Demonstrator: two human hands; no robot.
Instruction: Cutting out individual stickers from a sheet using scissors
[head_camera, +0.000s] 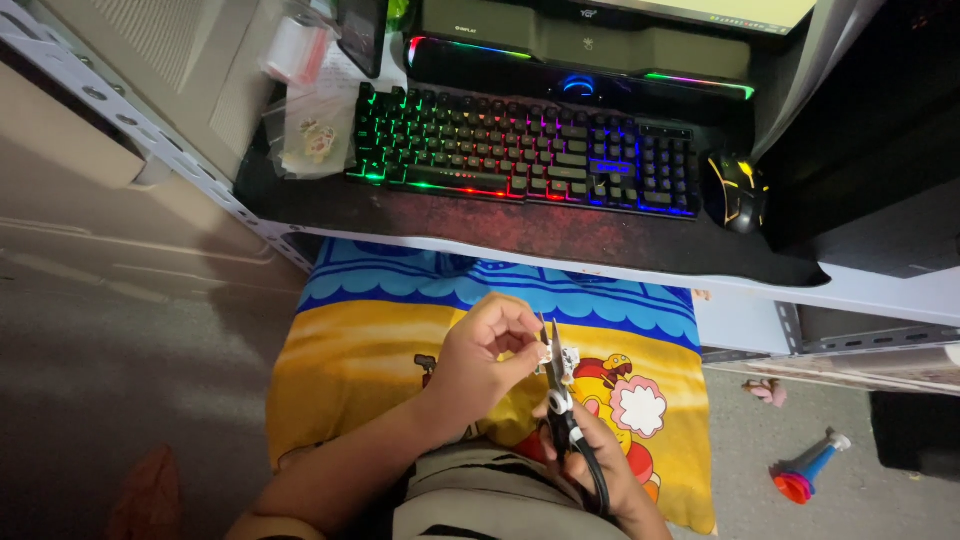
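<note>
While pinched shut on a tiny white piece (545, 352), left hand (480, 365) up over the lap, thumb and fingers pressed together on it. Right hand (600, 455) just below, wrapped tight round the black handles of small pliers (558, 390). Pliers pointing up, tips right at the tiny piece, touching it or nearly so; too small and blurry to tell which. Tiny piece sitting between both hands, above a bright pillow (360, 350) on the lap. Pillow yellow with blue wavy edge and a cartoon picture. Past the pillow, a desk edge (560, 262) in white with a dark mat on top. On the mat, a keyboard (520, 150) glowing green, red, pink and blue. Just right of it, a black mouse (735, 190) with yellow lines. Left of the keyboard, little clear bags (312, 135) with small bits inside. Down on the grey floor at the right, a cone-shaped toy (805, 470) in blue and orange, well apart from the hands.
</note>
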